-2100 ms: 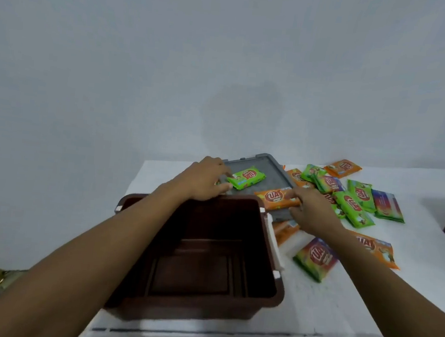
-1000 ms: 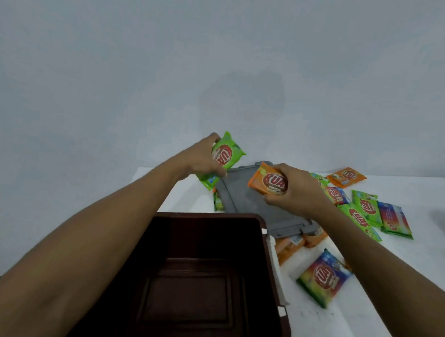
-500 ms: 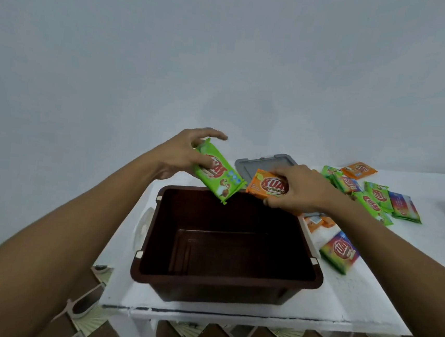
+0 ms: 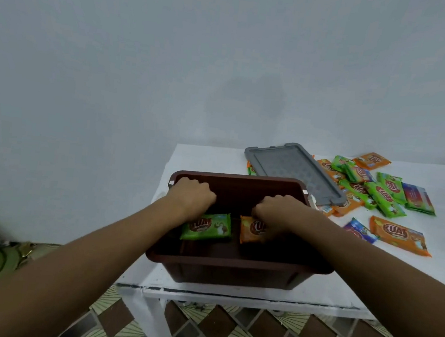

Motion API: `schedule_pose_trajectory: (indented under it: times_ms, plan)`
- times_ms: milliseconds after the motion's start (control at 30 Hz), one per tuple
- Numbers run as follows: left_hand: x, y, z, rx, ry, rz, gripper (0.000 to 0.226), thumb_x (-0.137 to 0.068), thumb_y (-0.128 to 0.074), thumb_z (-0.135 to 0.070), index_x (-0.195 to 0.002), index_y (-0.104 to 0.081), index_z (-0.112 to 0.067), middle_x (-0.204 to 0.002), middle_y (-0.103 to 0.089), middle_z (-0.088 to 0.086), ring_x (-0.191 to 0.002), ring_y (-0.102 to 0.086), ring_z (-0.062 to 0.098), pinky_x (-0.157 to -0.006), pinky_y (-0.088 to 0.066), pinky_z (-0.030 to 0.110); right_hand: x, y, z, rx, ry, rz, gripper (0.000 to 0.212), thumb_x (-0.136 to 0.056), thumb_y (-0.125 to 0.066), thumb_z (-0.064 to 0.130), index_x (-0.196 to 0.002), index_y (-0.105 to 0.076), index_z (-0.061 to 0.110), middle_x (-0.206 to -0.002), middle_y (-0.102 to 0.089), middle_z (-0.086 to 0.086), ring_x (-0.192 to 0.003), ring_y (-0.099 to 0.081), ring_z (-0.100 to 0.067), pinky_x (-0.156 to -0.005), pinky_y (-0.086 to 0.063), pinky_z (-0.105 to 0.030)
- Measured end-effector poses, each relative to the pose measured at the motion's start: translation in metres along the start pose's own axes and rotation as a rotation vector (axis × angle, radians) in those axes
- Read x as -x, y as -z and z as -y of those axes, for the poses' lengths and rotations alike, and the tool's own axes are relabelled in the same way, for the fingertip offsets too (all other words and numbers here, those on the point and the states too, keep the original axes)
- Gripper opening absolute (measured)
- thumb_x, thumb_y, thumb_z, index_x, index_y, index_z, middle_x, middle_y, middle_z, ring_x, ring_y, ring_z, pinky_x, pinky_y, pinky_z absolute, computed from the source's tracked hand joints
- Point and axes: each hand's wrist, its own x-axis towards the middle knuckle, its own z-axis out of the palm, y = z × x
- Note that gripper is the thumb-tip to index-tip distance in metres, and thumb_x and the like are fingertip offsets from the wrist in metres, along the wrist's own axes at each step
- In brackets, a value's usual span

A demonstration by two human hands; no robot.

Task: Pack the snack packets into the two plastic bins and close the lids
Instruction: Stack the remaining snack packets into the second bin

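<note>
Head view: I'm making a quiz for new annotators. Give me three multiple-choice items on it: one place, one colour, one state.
1. Where does the grey lid lie, relative to the brown bin?
A. on it
B. on the table beyond it
C. on the floor

2. What colour is the packet at the left hand?
A. green
B. purple
C. orange

3. What state is the bin in?
A. lidded
B. open, two packets inside
C. open, full to the rim

Key:
1 B, the lid rests on the table past the bin's far rim.
2 A, the green packet is at its fingers; the orange packet is at the right hand.
3 B, only those two packets show inside.
</note>
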Motion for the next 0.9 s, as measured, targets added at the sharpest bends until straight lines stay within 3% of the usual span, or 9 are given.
schedule_pose_trajectory:
  times_ms: [100, 233, 400, 633, 767, 900]
  plan:
    - [-0.006, -0.004, 0.001, -0.025, -0.073, -0.004, 0.027, -0.089, -0.059, -0.030, -0.114, -0.061, -0.019, -0.105, -0.062, 0.005, -0.093, -0.063, 0.028, -0.066, -0.042, 0.036, -0.007, -0.010, 0.004, 0.038, 0.027, -0.070, 0.044, -0.088, -0.064, 0.043, -0.121, -0.057, 0.017, -0.120, -0.058, -0.006, -0.100, -0.060, -0.023, -0.077, -0.047, -0.034]
    - [-0.018, -0.009, -0.005, 0.026, -0.180, 0.120, 0.061, -0.073, -0.072, -0.058, -0.119, -0.059, -0.021, -0.110, -0.061, 0.002, -0.097, -0.063, 0.024, -0.068, -0.047, 0.036, -0.011, -0.015, 0.004, 0.070, 0.048, -0.124, 0.042, -0.090, -0.063, 0.038, -0.125, -0.056, 0.017, -0.121, -0.057, -0.005, -0.101, -0.060, -0.023, -0.072, -0.042, -0.032]
    - [-0.022, -0.012, -0.005, -0.002, -0.163, 0.115, 0.053, -0.076, -0.073, -0.053, -0.114, -0.061, -0.018, -0.110, -0.061, 0.005, -0.099, -0.063, 0.027, -0.066, -0.043, 0.037, -0.013, -0.014, 0.002, 0.021, -0.026, -0.175, 0.028, -0.094, -0.058, 0.026, -0.119, -0.058, 0.013, -0.112, -0.062, -0.007, -0.095, -0.062, -0.024, -0.073, -0.046, -0.034]
    - [-0.018, -0.012, -0.005, 0.040, -0.146, 0.124, 0.048, -0.078, -0.073, -0.049, -0.112, -0.061, -0.017, -0.107, -0.061, 0.004, -0.097, -0.062, 0.025, -0.066, -0.044, 0.035, -0.012, -0.012, -0.001, -0.031, -0.033, -0.056, 0.052, -0.083, -0.071, 0.042, -0.124, -0.055, 0.014, -0.117, -0.059, -0.007, -0.102, -0.059, -0.024, -0.084, -0.049, -0.036]
    - [-0.017, -0.012, -0.002, 0.036, -0.170, 0.091, 0.046, -0.084, -0.063, -0.054, -0.114, -0.062, -0.020, -0.109, -0.062, 0.004, -0.097, -0.062, 0.026, -0.068, -0.044, 0.035, -0.008, -0.005, -0.005, -0.038, -0.033, 0.013, 0.063, -0.080, -0.070, 0.054, -0.127, -0.054, 0.016, -0.120, -0.058, -0.006, -0.104, -0.059, -0.023, -0.084, -0.049, -0.035]
    - [-0.019, -0.001, 0.000, 0.082, -0.221, -0.031, 0.049, -0.087, -0.056, -0.056, -0.127, -0.055, -0.027, -0.116, -0.062, 0.001, -0.100, -0.062, 0.024, -0.074, -0.051, 0.037, 0.014, 0.005, -0.023, -0.040, -0.017, -0.148, 0.042, -0.089, -0.058, 0.051, -0.124, -0.054, 0.028, -0.113, -0.061, -0.001, -0.097, -0.060, -0.020, -0.076, -0.047, -0.032]
